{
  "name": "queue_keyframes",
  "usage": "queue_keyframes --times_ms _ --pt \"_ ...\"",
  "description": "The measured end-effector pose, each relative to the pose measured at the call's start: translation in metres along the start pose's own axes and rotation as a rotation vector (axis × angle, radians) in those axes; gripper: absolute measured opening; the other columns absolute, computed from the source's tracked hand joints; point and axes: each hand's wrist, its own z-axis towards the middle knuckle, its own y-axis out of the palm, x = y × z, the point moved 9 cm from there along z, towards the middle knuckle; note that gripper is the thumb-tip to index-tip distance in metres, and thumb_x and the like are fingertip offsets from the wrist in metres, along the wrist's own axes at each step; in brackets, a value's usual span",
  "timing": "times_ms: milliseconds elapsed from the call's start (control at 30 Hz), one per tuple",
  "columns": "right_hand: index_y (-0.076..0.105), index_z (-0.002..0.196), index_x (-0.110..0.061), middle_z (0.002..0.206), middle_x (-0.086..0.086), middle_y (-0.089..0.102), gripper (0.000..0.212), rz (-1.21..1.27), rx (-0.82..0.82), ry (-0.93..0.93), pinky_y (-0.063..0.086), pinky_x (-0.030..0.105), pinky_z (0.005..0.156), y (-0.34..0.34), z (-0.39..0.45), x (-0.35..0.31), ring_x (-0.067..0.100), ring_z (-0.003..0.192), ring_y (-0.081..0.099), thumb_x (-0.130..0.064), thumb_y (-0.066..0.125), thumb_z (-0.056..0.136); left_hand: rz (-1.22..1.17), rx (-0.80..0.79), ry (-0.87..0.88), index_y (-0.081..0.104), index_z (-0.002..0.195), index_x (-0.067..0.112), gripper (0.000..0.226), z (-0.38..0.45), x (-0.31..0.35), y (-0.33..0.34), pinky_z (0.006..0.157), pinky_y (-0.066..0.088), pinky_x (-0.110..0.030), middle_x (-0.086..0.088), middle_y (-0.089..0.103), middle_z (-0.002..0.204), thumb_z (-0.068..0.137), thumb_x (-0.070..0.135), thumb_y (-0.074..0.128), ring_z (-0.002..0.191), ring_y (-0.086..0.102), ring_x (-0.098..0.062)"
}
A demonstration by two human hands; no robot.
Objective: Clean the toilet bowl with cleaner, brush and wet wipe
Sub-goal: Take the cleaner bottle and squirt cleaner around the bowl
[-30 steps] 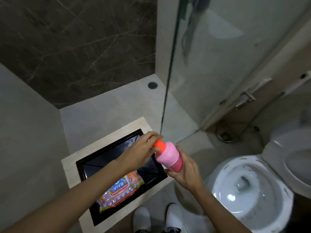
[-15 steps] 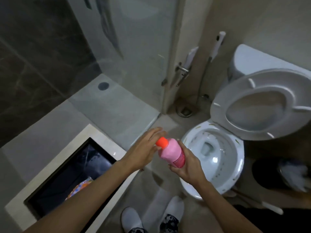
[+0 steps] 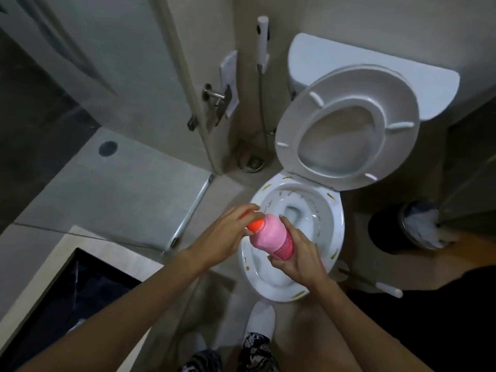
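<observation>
A pink cleaner bottle (image 3: 272, 238) with an orange cap (image 3: 255, 225) is held tilted over the near left rim of the white toilet bowl (image 3: 336, 218). My right hand (image 3: 298, 257) grips the bottle's lower body. My left hand (image 3: 228, 237) has its fingers wrapped on the orange cap. The bowl's rim carries small yellowish-brown marks, and the seat and lid (image 3: 349, 124) stand raised against the tank. A white brush handle (image 3: 386, 288) lies on the floor to the right of the bowl.
A dark round bin (image 3: 402, 226) with white contents stands right of the toilet. A bidet sprayer (image 3: 261, 36) hangs on the wall, beside a glass shower door with a metal handle (image 3: 214, 99). A black recessed tray (image 3: 67, 304) sits at lower left. My white-slippered feet (image 3: 261, 318) are below.
The view has swung right from the black tray toward the toilet. Both hands carried the bottle over the bowl, and the left fingers closed tighter round the cap.
</observation>
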Motion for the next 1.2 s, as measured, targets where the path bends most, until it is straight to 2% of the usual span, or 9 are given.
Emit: queue_keyframes --times_ms 100,233,500,700,900,967,1067,1133,1200 --pt "0.028 0.15 -0.028 0.117 0.002 0.063 0.099 -0.007 0.008 0.022 0.054 0.038 0.08 -0.005 -0.001 0.021 0.021 0.095 0.063 -0.043 0.076 0.065 -0.038 -0.017 -0.007 0.057 0.122 0.015 0.041 0.021 -0.001 0.015 0.093 0.041 -0.023 -0.002 0.051 0.12 0.084 0.0 0.06 0.107 0.051 -0.018" --pt "0.028 0.15 -0.027 0.119 0.003 0.063 0.1 0.014 0.039 0.046 0.053 0.043 0.082 -0.006 -0.001 0.046 0.023 0.097 0.063 -0.042 0.078 0.065 -0.123 -0.103 -0.162 0.054 0.125 0.013 0.035 0.046 -0.013 0.038 0.085 0.036 -0.018 -0.001 0.048 0.12 0.091 0.015 0.059 0.104 0.053 -0.019" --pt "0.027 0.15 -0.028 0.125 0.0 0.061 0.109 0.034 0.065 0.085 0.05 0.037 0.087 0.006 0.012 0.087 0.022 0.105 0.059 -0.051 0.085 0.061 -0.008 -0.236 -0.307 0.048 0.124 0.017 0.035 0.076 -0.051 0.081 0.088 0.042 -0.031 -0.002 0.051 0.122 0.098 0.04 0.043 0.108 0.053 -0.023" --pt "0.031 0.149 -0.024 0.122 0.003 0.062 0.105 0.022 0.081 0.112 0.053 0.04 0.085 0.018 0.022 0.116 0.024 0.102 0.062 -0.049 0.084 0.062 -0.107 -0.21 -0.279 0.048 0.125 0.014 0.035 0.089 -0.068 0.098 0.081 0.037 -0.024 -0.002 0.05 0.117 0.095 0.031 0.053 0.096 0.049 -0.017" --pt "0.029 0.149 -0.022 0.127 0.007 0.059 0.101 0.02 0.106 0.208 0.052 0.039 0.088 0.023 0.029 0.149 0.029 0.105 0.061 -0.036 0.085 0.066 -0.222 -0.061 -0.412 0.047 0.11 0.015 0.029 0.083 -0.118 0.1 0.07 0.041 -0.024 0.001 0.054 0.099 0.089 0.024 0.065 0.082 0.056 -0.016" --pt "0.028 0.149 -0.023 0.126 0.01 0.059 0.101 -0.01 0.106 0.266 0.051 0.038 0.086 0.025 0.032 0.161 0.032 0.104 0.061 -0.035 0.085 0.066 -0.229 -0.088 -0.419 0.047 0.113 0.015 0.033 0.078 -0.125 0.115 0.074 0.045 -0.026 -0.002 0.052 0.105 0.087 0.018 0.067 0.088 0.058 -0.021" --pt "0.029 0.148 -0.023 0.123 0.011 0.06 0.1 -0.042 0.109 0.33 0.052 0.039 0.084 0.028 0.038 0.175 0.034 0.099 0.062 -0.034 0.084 0.065 -0.21 -0.118 -0.436 0.046 0.132 0.01 0.05 0.073 -0.133 0.144 0.092 0.046 -0.034 -0.01 0.045 0.125 0.086 0.009 0.066 0.104 0.055 -0.027" --pt "0.029 0.148 -0.022 0.121 0.012 0.06 0.099 -0.072 0.094 0.364 0.051 0.038 0.084 0.032 0.041 0.184 0.035 0.098 0.062 -0.034 0.084 0.066 -0.205 -0.115 -0.487 0.051 0.131 0.005 0.048 0.069 -0.143 0.163 0.093 0.041 -0.023 -0.014 0.044 0.125 0.085 0.001 0.064 0.107 0.054 -0.03" --pt "0.03 0.147 -0.02 0.119 0.012 0.061 0.096 -0.089 0.075 0.395 0.049 0.035 0.08 0.036 0.045 0.191 0.035 0.096 0.063 -0.032 0.083 0.068 -0.208 -0.114 -0.575 0.055 0.124 0.001 0.042 0.062 -0.156 0.179 0.084 0.033 -0.011 -0.017 0.045 0.122 0.083 -0.007 0.06 0.107 0.054 -0.031"
